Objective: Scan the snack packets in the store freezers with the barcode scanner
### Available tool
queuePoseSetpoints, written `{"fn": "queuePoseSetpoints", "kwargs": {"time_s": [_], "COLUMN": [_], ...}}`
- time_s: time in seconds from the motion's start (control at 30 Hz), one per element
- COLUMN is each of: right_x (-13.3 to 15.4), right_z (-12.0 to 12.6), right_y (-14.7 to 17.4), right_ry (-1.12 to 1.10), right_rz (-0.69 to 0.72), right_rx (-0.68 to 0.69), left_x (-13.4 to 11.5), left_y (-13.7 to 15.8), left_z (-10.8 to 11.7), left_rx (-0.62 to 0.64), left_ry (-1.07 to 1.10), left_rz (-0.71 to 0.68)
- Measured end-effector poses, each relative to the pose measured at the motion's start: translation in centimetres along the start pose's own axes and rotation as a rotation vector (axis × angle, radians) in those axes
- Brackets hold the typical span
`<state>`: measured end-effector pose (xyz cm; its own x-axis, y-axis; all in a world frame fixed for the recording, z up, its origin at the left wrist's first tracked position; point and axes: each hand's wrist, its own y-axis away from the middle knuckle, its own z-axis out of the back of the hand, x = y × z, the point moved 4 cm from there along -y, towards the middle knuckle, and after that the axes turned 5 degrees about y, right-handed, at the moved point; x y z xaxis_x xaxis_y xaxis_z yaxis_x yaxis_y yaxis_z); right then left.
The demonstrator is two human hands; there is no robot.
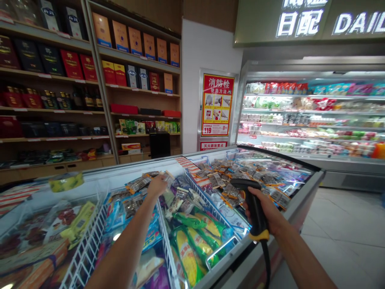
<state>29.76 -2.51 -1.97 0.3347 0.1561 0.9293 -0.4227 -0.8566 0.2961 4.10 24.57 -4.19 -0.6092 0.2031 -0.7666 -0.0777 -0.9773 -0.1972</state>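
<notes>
My right hand (266,208) is wrapped round the grip of a black and yellow barcode scanner (255,212), its head pointing left over the chest freezer. A cable runs down from its base. My left hand (158,185) reaches into the freezer at the back of a wire divider, its fingers closed at a small wrapped ice cream packet (169,177); the fingertips are partly hidden. Similar brown and orange packets (140,184) lie just left of it. Nearer me are green and yellow corn-shaped ice cream packs (189,245) in a white wire basket (167,241).
Many orange-edged packets (240,170) lie on the freezer's right-hand glass. A roll of yellow tape (66,182) sits at the left. Shelves of boxed bottles (51,60) stand behind, a fire hydrant poster (216,104) hangs mid-wall, and a lit chiller (313,116) is at right.
</notes>
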Motion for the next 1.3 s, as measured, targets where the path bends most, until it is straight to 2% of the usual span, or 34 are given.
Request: {"fn": "queuePoseSetpoints", "kwargs": {"time_s": [0.1,0.17,0.23,0.3,0.4,0.53,0.6,0.7,0.8,0.93,1.0,1.17,1.23,1.3], "right_x": [-0.1,-0.2,-0.2,-0.1,0.0,-0.1,0.0,0.1,0.1,-0.2,-0.3,-0.4,-0.3,-0.3], "right_z": [1.2,1.8,2.2,2.6,2.9,3.5,3.7,3.9,3.6,2.8,2.1,0.8,0.6,0.5], "right_y": [0.0,0.0,0.1,0.2,0.3,0.5,0.5,0.6,0.5,0.0,-0.1,0.2,0.5,0.7], "right_ry": [-0.006,-0.023,-0.042,-0.047,-0.04,-0.034,-0.034,-0.022,-0.019,-0.025,-0.027,-0.012,0.006,0.024], "right_rz": [0.016,0.011,0.004,0.006,0.012,0.026,0.037,0.039,0.034,0.017,0.008,0.013,0.013,0.011], "right_rx": [-0.015,-0.021,-0.023,-0.034,-0.055,-0.065,-0.061,-0.067,-0.073,-0.052,-0.027,0.023,0.024,0.013], "left_x": [0.1,-0.5,-1.9,-3.5,-6.0,-8.1,-8.5,-8.4,-8.4,-8.8,-8.9,-8.3,-7.9,-7.5], "left_y": [0.5,0.9,1.4,1.6,1.7,1.7,1.6,1.6,2.0,2.9,3.2,3.4,3.2,2.7], "left_z": [1.3,1.7,0.8,-1.3,-5.8,-11.7,-13.5,-14.9,-15.0,-13.7,-12.8,-10.7,-11.0,-11.7], "left_rx": [-0.054,-0.146,-0.184,-0.135,-0.016,0.142,0.184,0.237,0.305,0.331,0.304,0.07,0.055,0.107], "left_ry": [-0.272,-0.347,-0.367,-0.336,-0.232,0.011,0.073,0.061,0.011,-0.107,-0.152,-0.087,-0.045,0.012], "left_rz": [0.004,0.01,-0.059,-0.16,-0.261,-0.308,-0.302,-0.304,-0.358,-0.398,-0.367,-0.219,-0.165,-0.122]}}
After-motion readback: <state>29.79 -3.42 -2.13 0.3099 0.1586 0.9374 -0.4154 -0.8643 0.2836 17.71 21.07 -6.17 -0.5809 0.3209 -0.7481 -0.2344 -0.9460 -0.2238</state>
